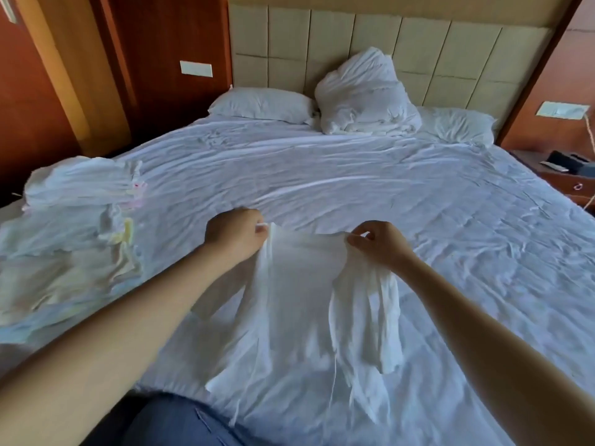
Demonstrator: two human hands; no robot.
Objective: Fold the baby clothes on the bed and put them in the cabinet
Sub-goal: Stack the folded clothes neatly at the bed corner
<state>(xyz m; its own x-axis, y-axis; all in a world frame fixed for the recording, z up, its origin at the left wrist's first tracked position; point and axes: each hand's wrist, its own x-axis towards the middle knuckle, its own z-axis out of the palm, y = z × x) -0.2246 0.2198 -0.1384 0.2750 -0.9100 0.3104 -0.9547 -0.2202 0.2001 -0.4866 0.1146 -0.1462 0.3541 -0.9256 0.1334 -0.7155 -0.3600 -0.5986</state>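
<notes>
Fingers of the left hand were curled tight on the top left corner of a white garment, with the cloth gathered under the knuckles. At the right hand the thumb and forefinger pinched the top right corner, a thin tie showing between their tips, and the other fingers curled loosely behind. The garment's upper edge ran nearly straight from one grip to the other, so the cloth began right at the fingertips and hung away from them toward the person. Its middle panel hung flat, while the right side bunched in folds below the right wrist. Thin ties trailed from the lower edge, which lay close to the sheet just above a blue jeans leg; whether the hem touched the sheet could not be told. A pile of clothes, white with hints of yellow and pink and somewhat blurred, lay on the left part of the bed, well apart from both hands. Against the headboard sat a flat pillow and a rumpled duvet. A nightstand stood beside the bed on the right.
</notes>
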